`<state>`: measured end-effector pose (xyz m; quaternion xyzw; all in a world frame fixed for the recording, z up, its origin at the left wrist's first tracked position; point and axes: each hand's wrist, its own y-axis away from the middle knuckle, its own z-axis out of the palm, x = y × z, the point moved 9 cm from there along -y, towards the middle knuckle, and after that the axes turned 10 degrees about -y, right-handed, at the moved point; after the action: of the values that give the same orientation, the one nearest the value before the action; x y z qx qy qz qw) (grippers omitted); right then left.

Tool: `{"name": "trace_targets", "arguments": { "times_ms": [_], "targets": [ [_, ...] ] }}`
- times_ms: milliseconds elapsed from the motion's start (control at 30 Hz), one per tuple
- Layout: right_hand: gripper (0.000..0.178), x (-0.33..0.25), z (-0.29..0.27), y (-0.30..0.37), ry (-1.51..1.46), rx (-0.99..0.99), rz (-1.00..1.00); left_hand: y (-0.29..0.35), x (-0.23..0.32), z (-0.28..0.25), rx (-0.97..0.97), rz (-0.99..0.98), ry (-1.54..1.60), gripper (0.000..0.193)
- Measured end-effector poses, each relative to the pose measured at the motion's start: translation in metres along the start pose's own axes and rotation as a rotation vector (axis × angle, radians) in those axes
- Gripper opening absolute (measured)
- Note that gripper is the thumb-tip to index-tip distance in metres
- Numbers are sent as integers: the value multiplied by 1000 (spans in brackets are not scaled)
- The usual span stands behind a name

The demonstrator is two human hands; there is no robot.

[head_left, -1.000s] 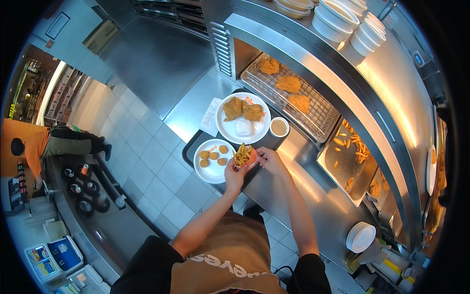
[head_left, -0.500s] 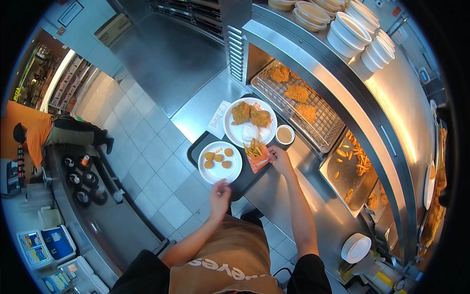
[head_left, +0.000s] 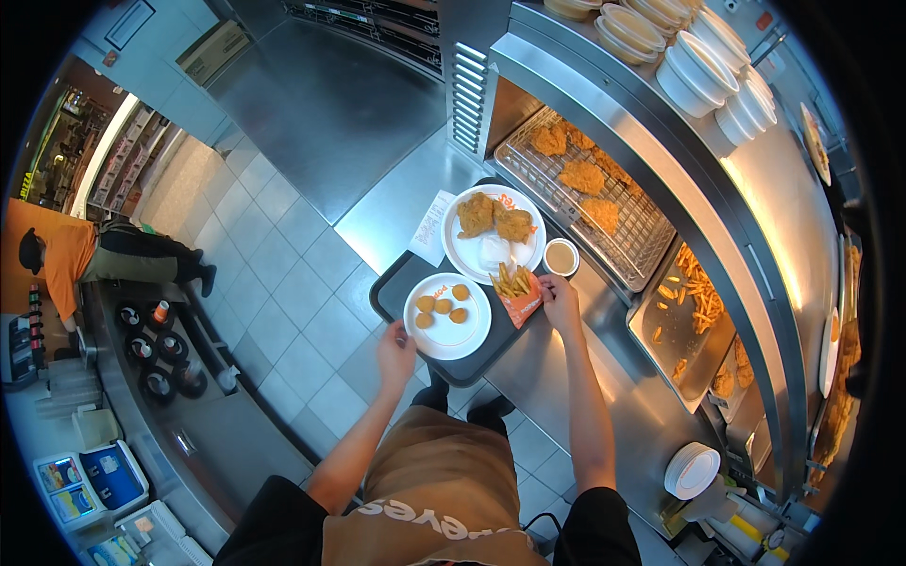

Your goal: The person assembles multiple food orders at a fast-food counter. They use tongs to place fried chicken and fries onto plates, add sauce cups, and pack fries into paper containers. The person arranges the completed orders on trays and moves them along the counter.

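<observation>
A dark tray [head_left: 396, 283] lies on the steel counter. On it sit a white plate with several nuggets [head_left: 446, 316], a larger white plate with fried chicken pieces [head_left: 494, 233], a small sauce cup [head_left: 562, 257] and a red carton of fries [head_left: 517, 291]. My right hand [head_left: 561, 297] touches the right side of the fries carton. My left hand [head_left: 396, 351] hangs just off the tray's near edge by the nugget plate, fingers loose, holding nothing.
A wire rack of fried chicken [head_left: 585, 184] and a fries pan [head_left: 684, 307] stand behind the tray. A paper slip [head_left: 434, 226] lies left of the chicken plate. Stacked bowls [head_left: 703, 71] sit on the shelf above. Another person in orange [head_left: 66, 259] works at far left.
The fries carton has been set down on the tray between the plates. My left hand let go and drew back toward the tray's near edge; my right hand stays by the carton.
</observation>
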<state>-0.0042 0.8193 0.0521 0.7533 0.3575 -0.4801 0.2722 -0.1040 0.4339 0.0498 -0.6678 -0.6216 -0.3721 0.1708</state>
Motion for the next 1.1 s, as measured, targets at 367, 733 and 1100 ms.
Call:
{"name": "trace_targets", "arguments": {
  "times_ms": [367, 733, 1100],
  "targets": [
    [19, -5, -25, 65, -12, 366, -25, 27, 1, 26, -199, -37, 96, 39],
    [14, -52, -61, 176, -213, 239, 81, 46, -14, 25, -388, -107, 269, 42],
    [12, -304, -460, 132, 401, 845, -293, 43, 15, -10, -135, 30, 390, 10]
  ]
}}
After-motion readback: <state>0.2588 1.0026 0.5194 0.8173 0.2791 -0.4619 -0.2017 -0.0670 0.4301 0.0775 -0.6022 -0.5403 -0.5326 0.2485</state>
